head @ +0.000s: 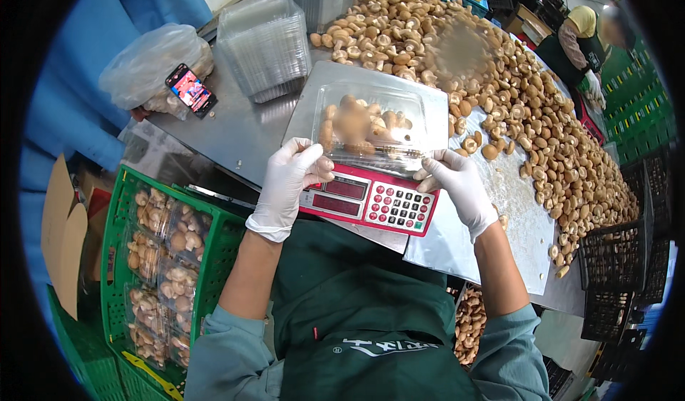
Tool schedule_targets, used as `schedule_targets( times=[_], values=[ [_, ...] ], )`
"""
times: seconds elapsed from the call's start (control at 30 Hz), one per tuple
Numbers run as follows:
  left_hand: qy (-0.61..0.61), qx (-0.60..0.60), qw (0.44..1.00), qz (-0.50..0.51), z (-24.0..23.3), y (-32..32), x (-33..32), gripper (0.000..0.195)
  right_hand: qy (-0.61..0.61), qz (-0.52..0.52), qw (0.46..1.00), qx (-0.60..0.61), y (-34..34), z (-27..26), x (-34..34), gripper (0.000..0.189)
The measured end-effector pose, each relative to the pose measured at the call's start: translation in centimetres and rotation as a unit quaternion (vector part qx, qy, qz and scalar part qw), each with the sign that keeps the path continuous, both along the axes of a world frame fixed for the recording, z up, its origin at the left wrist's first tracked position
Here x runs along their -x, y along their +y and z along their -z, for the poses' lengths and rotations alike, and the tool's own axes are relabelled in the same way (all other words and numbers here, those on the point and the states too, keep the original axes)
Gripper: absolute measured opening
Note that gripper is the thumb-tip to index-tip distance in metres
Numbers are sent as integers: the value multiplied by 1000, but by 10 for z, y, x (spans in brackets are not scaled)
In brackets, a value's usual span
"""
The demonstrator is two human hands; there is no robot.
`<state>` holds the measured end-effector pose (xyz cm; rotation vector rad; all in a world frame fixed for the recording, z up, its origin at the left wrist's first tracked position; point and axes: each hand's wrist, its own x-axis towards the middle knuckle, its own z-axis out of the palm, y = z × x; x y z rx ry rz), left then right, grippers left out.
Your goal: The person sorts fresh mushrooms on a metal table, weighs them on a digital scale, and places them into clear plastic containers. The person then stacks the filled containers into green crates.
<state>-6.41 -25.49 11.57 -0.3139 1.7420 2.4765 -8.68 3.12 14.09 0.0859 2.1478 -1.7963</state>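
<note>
A clear plastic clamshell box (406, 113) with brown mushrooms inside rests on the steel pan (440, 93) of a red digital scale (369, 197). At the box's near left corner is my left hand (291, 179), white-gloved, with thumb and fingers pinched on the rim. My right hand (455, 181), gloved alike, grips the near right corner between thumb and fingers. Both hands lie just above the scale's keypad and display panel. Behind the pan, a large heap of loose mushrooms (530, 106) spreads across the table to the right.
Stacked clear plastic trays (262, 42) stand at the back left, near a phone (191, 90) leaning on a plastic bag (155, 69). A green crate (206, 278) of packed mushroom boxes is at lower left. Black crates (613, 256) line the right; a co-worker (575, 48) is beyond the heap.
</note>
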Motion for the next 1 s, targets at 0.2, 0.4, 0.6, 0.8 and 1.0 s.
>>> schedule_targets(
  times=[0.2,0.4,0.6,0.8,1.0],
  values=[
    [-3,-33,999,-5,-3,13,-1,6,-79,71,980,169,-2,5,14,27],
    [11,-54,998,-24,0,22,-4,8,-29,76,995,52,-11,3,23,17],
    [42,159,982,95,-9,-22,-15,33,-10,43,999,24,20,-10,21,57],
    [131,190,967,-107,-28,-88,9,36,5,112,992,65,74,10,-5,45],
    [143,166,965,-143,-43,-89,42,38,10,83,991,102,81,12,-22,46]
  ],
)
